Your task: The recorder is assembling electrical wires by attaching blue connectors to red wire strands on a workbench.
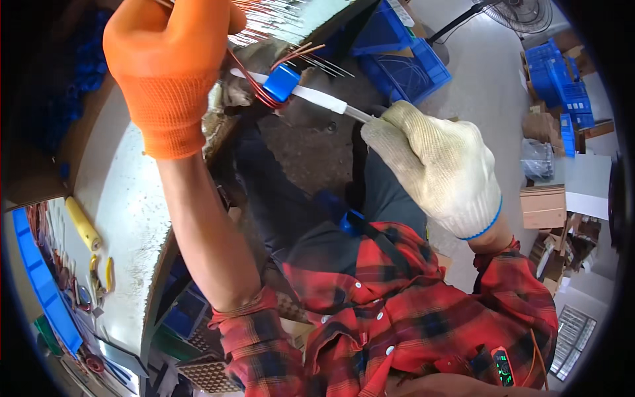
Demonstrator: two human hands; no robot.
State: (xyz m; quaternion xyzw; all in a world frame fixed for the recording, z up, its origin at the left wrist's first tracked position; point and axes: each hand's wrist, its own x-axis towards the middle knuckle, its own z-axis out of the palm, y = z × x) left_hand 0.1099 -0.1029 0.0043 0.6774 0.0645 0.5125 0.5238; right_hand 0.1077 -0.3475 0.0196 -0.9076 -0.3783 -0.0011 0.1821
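Observation:
My right hand (440, 165), in a white knitted glove with a blue cuff edge, is closed round the end of a thin metal rod (358, 114). A white sleeve (321, 99) covers the rod further along. A blue block (281, 83) sits around or against this sleeve, with reddish copper wire (254, 89) looped beside it and loose wire ends sticking up. My left hand (169, 59), in an orange glove, is closed at the bench edge, its fingers partly cut off by the top of the view. The copper wire runs up to it and seems gripped there.
Many thin wires (274, 20) lie on the worn bench (126, 178). A yellow roll (83, 223), yellow-handled tools (108, 274) and a blue tray (43, 278) are at the left. Blue bins (413, 73), a fan (522, 13) and cardboard boxes (544, 206) stand right.

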